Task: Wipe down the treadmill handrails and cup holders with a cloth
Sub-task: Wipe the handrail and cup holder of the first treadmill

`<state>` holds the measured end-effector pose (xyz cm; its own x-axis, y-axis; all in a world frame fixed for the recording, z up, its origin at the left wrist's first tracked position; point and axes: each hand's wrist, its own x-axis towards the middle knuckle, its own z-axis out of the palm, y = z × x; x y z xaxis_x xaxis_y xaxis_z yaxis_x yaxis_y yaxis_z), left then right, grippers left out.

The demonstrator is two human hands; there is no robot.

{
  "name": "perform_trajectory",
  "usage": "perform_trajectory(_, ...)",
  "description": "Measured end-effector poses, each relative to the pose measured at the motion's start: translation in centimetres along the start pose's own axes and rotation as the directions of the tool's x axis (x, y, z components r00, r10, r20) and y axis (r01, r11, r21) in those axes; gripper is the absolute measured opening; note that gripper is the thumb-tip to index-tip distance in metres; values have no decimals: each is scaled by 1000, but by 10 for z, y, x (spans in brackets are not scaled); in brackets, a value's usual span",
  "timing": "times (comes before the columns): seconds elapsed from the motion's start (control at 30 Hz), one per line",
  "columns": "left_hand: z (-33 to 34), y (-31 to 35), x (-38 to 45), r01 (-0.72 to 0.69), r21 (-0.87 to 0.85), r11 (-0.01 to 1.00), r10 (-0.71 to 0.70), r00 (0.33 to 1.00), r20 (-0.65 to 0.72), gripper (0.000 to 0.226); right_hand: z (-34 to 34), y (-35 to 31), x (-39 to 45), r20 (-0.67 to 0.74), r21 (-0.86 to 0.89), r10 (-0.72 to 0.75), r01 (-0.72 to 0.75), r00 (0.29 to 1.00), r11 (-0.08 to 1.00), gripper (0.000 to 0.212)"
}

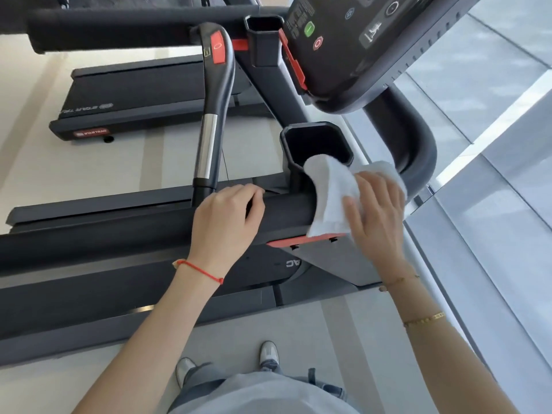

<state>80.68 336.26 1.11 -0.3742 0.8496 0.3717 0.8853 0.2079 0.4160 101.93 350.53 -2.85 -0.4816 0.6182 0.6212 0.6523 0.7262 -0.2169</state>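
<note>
Rumpled white cloth — right hand fingers flat on it; left hand grips handrail.

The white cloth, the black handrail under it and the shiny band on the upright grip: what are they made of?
The cloth: soft woven or terry fabric, it seems; it drapes and folds. The handrail: matte black, no glare, likely foam or rubber padding. The shiny band: polished metal by its mirror-like streaks, possibly chromed plastic.

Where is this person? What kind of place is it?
Most likely a gym or fitness room. The near treadmill has a handrail, a cup holder and a console with buttons, and a second treadmill stands beside it.
</note>
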Motion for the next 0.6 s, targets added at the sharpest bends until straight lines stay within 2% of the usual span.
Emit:
perform_trajectory(0.1, 3, 0, 0, 23, 58, 998, -22, 1000, -20, 30, -8, 6, 7, -47, 28, 117, -116, 992, 993, 30)
perform_trajectory(0.17, 4, 0, -1, 23, 112, 993, -19, 999, -40, 38, -5, -9, 7, -46, 42, 141, -139, 989, 989, 28)
perform_trajectory(0.3, 5, 0, -2, 28, 149, 988, -21, 999, -50, 45, 6, -39, -5, 9, 58, 56, -56, 998, 997, 35)
perform_trajectory(0.47, 0, -4, -4, 1, 95, 996, 1, 1000, -29, 37, -2, -12, 1, 56, 48, -109, 106, 993, 993, 36)
perform_trajectory(0.6, -10, -17, -12, -37, 6, 999, 38, 997, -74, 24, 1, -25, 3, 11, 65, -9, 8, 1000, 998, 34)
